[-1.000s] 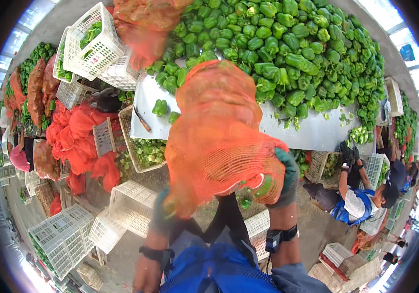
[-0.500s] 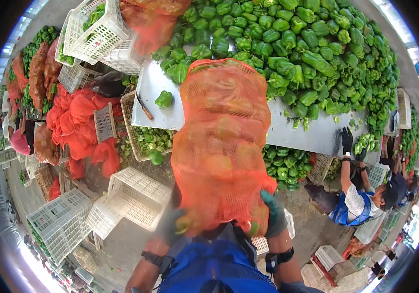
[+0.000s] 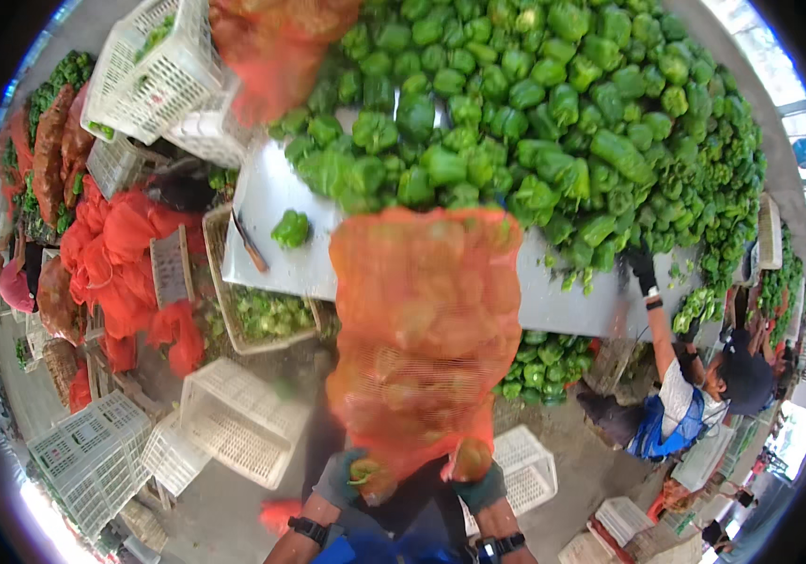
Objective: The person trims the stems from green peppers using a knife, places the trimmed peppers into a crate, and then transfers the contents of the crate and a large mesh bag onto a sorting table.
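A full red mesh bag (image 3: 426,320) hangs in front of me, packed with peppers that show dimly through the net. Its far end lies against the steel table's edge and the pepper pile. My left hand (image 3: 335,481), in a grey glove, is closed round one near corner, where a pepper (image 3: 365,473) bulges in the mesh. In a dark green glove, my right hand (image 3: 480,491) grips the other near corner, beside a second rounded bulge (image 3: 472,461). On the steel table (image 3: 276,193) to the left lie a single green pepper (image 3: 291,228) and a knife (image 3: 251,244).
A large heap of green peppers (image 3: 553,103) covers the table. White crates (image 3: 248,423) stand at the left, and another crate (image 3: 525,470) is right of my legs. Red net bags (image 3: 121,244) are piled far left. A co-worker (image 3: 676,404) reaches toward the heap from the right.
The bag has come nearer to me, its far end lower in view and uncovering more peppers. My hands are lower and closer together. The co-worker's gloved hand has moved up to the heap.
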`<action>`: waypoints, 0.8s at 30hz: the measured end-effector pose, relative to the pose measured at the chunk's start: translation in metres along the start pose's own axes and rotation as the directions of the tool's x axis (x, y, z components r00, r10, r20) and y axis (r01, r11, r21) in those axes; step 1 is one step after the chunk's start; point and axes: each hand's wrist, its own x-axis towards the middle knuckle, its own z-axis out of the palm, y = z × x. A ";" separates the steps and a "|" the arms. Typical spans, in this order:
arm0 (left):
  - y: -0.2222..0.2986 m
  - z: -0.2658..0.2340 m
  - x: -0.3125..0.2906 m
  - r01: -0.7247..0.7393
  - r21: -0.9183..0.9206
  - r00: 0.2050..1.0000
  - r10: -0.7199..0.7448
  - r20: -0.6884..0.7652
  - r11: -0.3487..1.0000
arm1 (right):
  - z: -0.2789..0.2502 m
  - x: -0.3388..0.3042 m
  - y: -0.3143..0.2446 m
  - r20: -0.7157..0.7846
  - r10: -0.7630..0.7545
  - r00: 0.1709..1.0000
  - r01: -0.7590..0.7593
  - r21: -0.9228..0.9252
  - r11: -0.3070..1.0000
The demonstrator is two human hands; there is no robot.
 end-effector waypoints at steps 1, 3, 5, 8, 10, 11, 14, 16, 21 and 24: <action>-0.003 -0.015 0.016 -0.269 0.043 0.961 0.265 0.076 0.962 | -0.010 0.031 0.001 0.001 0.073 0.997 -0.070 0.256 0.964; 0.023 -0.044 0.009 -0.399 0.194 0.917 0.386 0.099 0.896 | -0.067 0.083 0.015 0.421 0.317 0.850 -0.307 0.884 -0.353; 0.079 -0.075 -0.020 0.040 -0.459 0.962 0.089 0.256 0.888 | -0.164 0.132 0.034 0.343 0.266 0.901 -0.165 0.838 -0.520; 0.251 0.012 -0.090 -0.396 -0.179 0.913 0.408 0.032 0.901 | -0.350 0.156 0.085 0.031 0.286 0.958 0.082 0.923 -0.376; 0.348 0.021 -0.149 -0.751 -0.073 0.657 0.753 0.017 0.657 | -0.470 0.178 0.085 -0.227 0.227 0.947 0.289 0.912 -0.292; 0.370 0.026 -0.176 -0.859 -0.095 0.505 0.863 0.012 0.504 | -0.511 0.170 0.084 -0.328 0.208 0.922 0.373 0.895 -0.245; 0.425 -0.005 -0.182 -0.962 -0.170 0.225 0.973 -0.040 0.216 | -0.578 0.169 0.079 -0.496 0.124 0.859 0.512 0.831 -0.217; 0.444 -0.063 -0.127 -0.975 -0.144 0.182 0.981 -0.064 0.171 | -0.573 0.185 0.083 -0.526 0.111 0.843 0.536 0.805 -0.256; 0.378 -0.013 0.001 -0.446 -0.555 0.725 0.647 0.237 0.703 | -0.437 0.290 0.131 -0.181 0.343 0.922 0.334 0.820 -0.464; 0.359 0.063 0.094 -0.269 -0.539 0.810 0.490 0.321 0.798 | -0.307 0.347 0.229 -0.055 0.465 0.884 0.411 0.568 -0.713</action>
